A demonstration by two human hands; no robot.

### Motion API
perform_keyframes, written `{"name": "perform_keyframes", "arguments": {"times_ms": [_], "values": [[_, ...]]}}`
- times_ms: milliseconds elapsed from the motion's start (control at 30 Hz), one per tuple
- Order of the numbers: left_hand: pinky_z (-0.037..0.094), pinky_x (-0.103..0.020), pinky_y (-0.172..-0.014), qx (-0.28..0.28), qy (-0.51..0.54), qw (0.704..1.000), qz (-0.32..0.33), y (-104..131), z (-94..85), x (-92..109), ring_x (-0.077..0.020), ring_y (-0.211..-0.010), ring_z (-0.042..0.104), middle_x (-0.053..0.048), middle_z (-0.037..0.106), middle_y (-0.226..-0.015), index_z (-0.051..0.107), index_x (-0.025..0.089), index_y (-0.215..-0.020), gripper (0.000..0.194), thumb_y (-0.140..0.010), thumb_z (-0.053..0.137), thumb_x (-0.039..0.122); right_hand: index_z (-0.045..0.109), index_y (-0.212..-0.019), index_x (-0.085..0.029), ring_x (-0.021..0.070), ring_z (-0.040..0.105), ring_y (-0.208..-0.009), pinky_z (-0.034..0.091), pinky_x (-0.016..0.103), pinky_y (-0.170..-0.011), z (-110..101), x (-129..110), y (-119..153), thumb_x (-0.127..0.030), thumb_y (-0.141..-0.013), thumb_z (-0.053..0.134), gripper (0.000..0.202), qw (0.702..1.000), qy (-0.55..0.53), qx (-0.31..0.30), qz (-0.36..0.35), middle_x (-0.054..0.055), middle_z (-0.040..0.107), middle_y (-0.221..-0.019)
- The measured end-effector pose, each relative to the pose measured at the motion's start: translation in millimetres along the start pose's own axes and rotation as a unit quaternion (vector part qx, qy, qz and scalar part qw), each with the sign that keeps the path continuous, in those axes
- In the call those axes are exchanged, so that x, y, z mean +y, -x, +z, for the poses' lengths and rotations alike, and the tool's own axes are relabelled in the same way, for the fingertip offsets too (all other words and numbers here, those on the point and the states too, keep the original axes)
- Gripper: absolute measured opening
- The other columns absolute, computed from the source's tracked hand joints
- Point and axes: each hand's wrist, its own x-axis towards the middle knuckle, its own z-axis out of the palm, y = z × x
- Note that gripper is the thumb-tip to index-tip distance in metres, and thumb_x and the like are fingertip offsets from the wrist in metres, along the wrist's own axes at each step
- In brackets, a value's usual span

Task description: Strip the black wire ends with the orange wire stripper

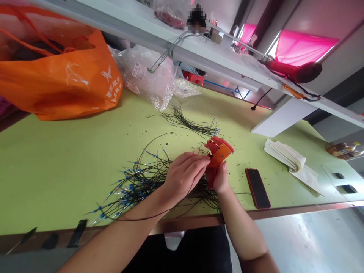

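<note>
My right hand (221,178) is closed around the handles of a red and orange wire stripper (221,154), held above the front of the table. Fingers pinched, my left hand (184,172) holds a thin black wire (133,219) at the side of the stripper's jaws; the wire loops back under my left forearm. A large pile of black wires (153,178) with blue connector ends lies beneath and left of my hands. Behind the stripper is a smaller bundle of similar wires (190,123). Small dark scraps are scattered around the stripper.
An orange bag (82,79) and clear plastic bags (148,72) stand at the back left. Right of my hands lie a phone (258,188) and a folded paper booklet (290,159). A white shelf (159,32) crosses above the table, bearing a red heat gun or dryer (295,71).
</note>
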Motion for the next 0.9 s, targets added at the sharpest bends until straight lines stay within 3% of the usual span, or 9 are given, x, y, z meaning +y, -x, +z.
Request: {"name": "perform_keyframes", "arguments": {"times_ms": [433,733,900], "values": [[0.062,-0.033,-0.085,0.019,0.026,0.999,0.006,4,1.6,1,-0.0178,-0.09,0.072,-0.008,0.08,-0.104,0.065,0.015,-0.115,0.035,-0.085,0.07,-0.004,0.068,-0.123,-0.028,0.0303,0.072,-0.098,0.061,0.051,-0.09,5,-6,2,-0.081,-0.085,0.053,0.067,0.999,0.03,-0.005,-0.014,0.009,0.074,-0.105],[0.062,-0.032,-0.083,0.024,0.015,1.0,-0.002,3,1.0,2,-0.0178,-0.087,0.073,-0.008,0.08,-0.103,0.066,0.017,-0.115,0.033,-0.087,0.069,-0.001,0.068,-0.107,-0.027,0.035,0.069,-0.11,0.061,0.053,-0.092,10,-13,2,-0.085,-0.077,0.06,0.066,0.999,0.048,0.009,0.011,0.01,0.073,-0.094],[0.062,-0.033,-0.083,0.02,0.025,0.999,-0.012,4,-1.4,1,-0.0192,-0.086,0.075,-0.005,0.081,-0.103,0.069,0.022,-0.119,0.038,-0.087,0.07,0.001,0.066,-0.102,-0.025,0.0324,0.072,-0.095,0.062,0.048,-0.084,14,-13,4,-0.087,-0.072,0.064,0.069,0.997,0.063,0.022,0.029,0.01,0.073,-0.092]]}}
